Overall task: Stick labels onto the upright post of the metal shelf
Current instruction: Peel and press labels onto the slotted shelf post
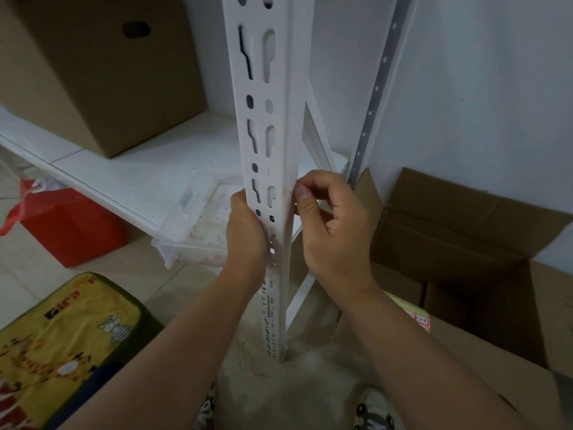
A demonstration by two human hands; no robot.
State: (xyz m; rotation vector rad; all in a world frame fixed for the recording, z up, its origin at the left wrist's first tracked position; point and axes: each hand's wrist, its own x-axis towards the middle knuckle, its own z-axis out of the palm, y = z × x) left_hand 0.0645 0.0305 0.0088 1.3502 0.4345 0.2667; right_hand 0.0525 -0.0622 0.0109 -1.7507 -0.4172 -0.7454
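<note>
Post [280, 125] front and centre, white slotted angle steel, running near vertical from the top of the view down to the floor [294, 383] between the person's feet. Its long axis is straight up and down, and both hands meet it at the same height, low on the upright. Left hand [246, 234] wraps the slotted face from the left, fingers curled round the edge and out of sight behind it, steadying the steel. Right hand [331, 225] comes in from the right, thumb and forefinger pinched together right at the corner edge of the post, touching it (a label may be under that pinch, but nothing of it shows, so I cannot say). My read: the right hand is the working one here, pressing or smoothing at the corner while the left braces. Any next press goes leftward into the steel, against the left hand's hold.

Around them: the white shelf board [148, 169] behind the post carries a closed cardboard box [99, 72]; a clear plastic tray [198, 225] sits beneath its edge, with a red bag [68, 225] to the left. An open carton [471, 243] stands right of the post.
</note>
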